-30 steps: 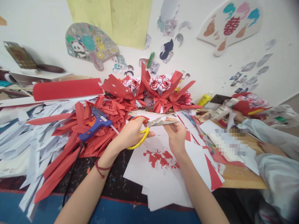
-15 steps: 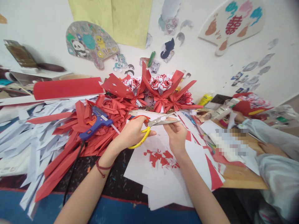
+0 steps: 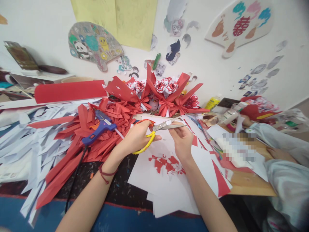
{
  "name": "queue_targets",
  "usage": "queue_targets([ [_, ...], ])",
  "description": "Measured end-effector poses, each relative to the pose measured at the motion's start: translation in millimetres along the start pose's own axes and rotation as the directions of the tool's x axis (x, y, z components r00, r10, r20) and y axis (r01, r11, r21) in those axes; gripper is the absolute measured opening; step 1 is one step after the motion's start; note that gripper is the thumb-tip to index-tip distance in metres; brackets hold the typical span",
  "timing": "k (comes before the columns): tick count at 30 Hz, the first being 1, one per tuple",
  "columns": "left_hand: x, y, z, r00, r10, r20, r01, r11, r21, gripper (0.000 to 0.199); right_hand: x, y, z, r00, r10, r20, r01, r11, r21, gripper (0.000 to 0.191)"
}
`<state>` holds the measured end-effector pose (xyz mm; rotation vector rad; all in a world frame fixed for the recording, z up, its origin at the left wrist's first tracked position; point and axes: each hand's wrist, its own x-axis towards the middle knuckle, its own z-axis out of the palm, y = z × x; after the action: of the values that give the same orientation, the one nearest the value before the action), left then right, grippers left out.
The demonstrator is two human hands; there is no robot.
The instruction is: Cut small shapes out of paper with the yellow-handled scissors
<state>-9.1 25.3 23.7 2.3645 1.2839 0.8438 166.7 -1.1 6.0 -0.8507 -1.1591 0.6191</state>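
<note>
My left hand point(image 3: 136, 137) is closed round the handles of a pair of scissors point(image 3: 151, 141), one loop yellow and the other orange-red. The blades point right, slightly parted, with a small white piece of paper point(image 3: 168, 122) between them. At the blade tips my right hand point(image 3: 182, 140) is pinched, its fingertips on that small paper; most of what it grips is hidden. Below both hands, red and white paper scraps point(image 3: 169, 164) lie on white paper sheets point(image 3: 173, 196).
Left of my hands, a blue glue gun point(image 3: 100, 127) rests on a heap of folded red paper strips point(image 3: 70, 145), beside folded white strips point(image 3: 31, 141). Red-and-white paper flowers point(image 3: 166, 86) stand against the wall. A co-worker's sleeve point(image 3: 275, 135) is at the right, by a wooden table point(image 3: 251, 185).
</note>
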Motion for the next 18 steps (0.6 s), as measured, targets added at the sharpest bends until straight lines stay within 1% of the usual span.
queue_targets([
  [8, 1, 1, 3.7, 1.000, -0.021, 0.006, 0.021, 1.000, -0.015, 0.045, -1, 1, 0, 1.000, 0.012, -0.005, -0.012, 1.000, 0.006, 0.013],
  [11, 1, 4, 6.5, 0.999, -0.031, 0.009, 0.031, 0.999, -0.036, 0.042, -1, 2, 1, 0.999, 0.029, -0.028, -0.029, 1.000, 0.010, 0.016],
  [14, 1, 7, 11.7, 0.999, -0.052, 0.007, 0.053, 0.997, -0.064, 0.040, -1, 2, 4, 0.998, 0.032, -0.060, -0.030, 0.999, 0.032, 0.017],
  [18, 1, 13, 21.4, 0.996, -0.087, -0.005, 0.086, 0.993, -0.077, 0.039, 0, 0, 8, 0.995, 0.029, -0.094, -0.024, 0.998, 0.050, 0.012],
])
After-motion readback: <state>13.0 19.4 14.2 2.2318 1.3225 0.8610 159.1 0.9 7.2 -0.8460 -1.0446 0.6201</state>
